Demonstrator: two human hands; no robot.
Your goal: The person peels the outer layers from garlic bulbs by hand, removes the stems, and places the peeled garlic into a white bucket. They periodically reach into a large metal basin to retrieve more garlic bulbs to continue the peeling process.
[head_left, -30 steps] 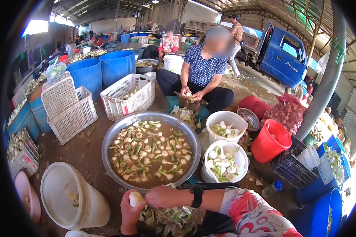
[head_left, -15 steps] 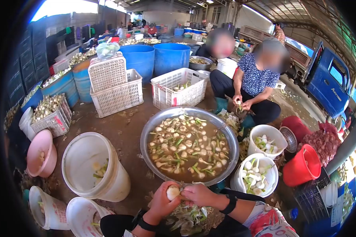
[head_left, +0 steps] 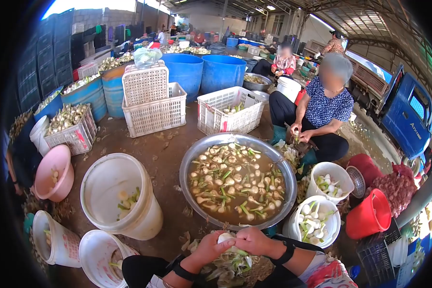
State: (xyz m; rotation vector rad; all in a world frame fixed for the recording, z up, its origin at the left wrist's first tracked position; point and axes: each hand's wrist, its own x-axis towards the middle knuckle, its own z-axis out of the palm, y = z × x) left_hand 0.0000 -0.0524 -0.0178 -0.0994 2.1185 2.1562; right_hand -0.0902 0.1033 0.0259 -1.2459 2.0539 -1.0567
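Note:
Just in front of the metal basin [head_left: 185,192], my left hand [head_left: 210,254] is closed round a whitish garlic bulb [head_left: 225,237]. My right hand [head_left: 255,241] presses against the same bulb with its fingers curled in a pinch; exactly which part they grip is hidden. Below both hands lies a heap of peeled skins and leaves [head_left: 228,268]. Many garlic bulbs with green stems [head_left: 235,177] float in the basin's brownish water. A white bucket of cleaned white bulbs [head_left: 317,222] stands at the basin's right.
On the left are white buckets [head_left: 149,211] and a pink tub [head_left: 65,180]. Crates [head_left: 153,115] and blue barrels [head_left: 221,74] stand behind the basin. A co-worker [head_left: 324,108] sits at the right, handling a bulb. A red bucket [head_left: 368,216] is farther right.
The view has shifted, so most things sit further right and slightly lower. The bulb was more exposed in my left hand before; now my right hand is closer over it.

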